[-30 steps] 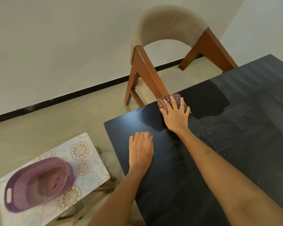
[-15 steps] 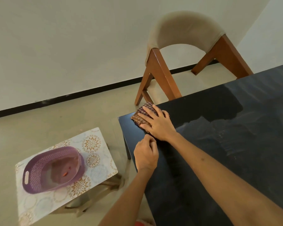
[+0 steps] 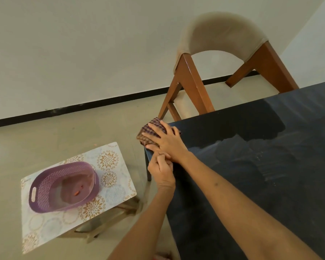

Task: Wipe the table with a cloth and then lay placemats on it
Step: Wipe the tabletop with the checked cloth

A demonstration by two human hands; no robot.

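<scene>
Nearest, kept the left grip (image 3: pixel 160 166) at the near edge of the worktop (image 3: pixel 251 194), fingers curled together just beside the right thumb; could not tell if holding anything, perhaps cupped there to catch crumbs. Just beyond, pressed the right grip (image 3: pixel 165 139) flat on the checked cloth (image 3: pixel 148 134), fingers straight and apart, clamped on nothing, only pushing. Had the cloth at the very corner of the worktop, partly over the edge, likely to sweep dirt off the end. Saw damp streaks (image 3: pixel 242 145) further right, so judged the wiping well along. Left a patterned mat (image 3: pixel 109 160) under a purple basket (image 3: pixel 45 184) on a low stool (image 3: pixel 105 220) beside the worktop, presumably a placemat waiting, not yet laid. Farthest, kept a chair (image 3: pixel 191 87) against the far edge.
</scene>
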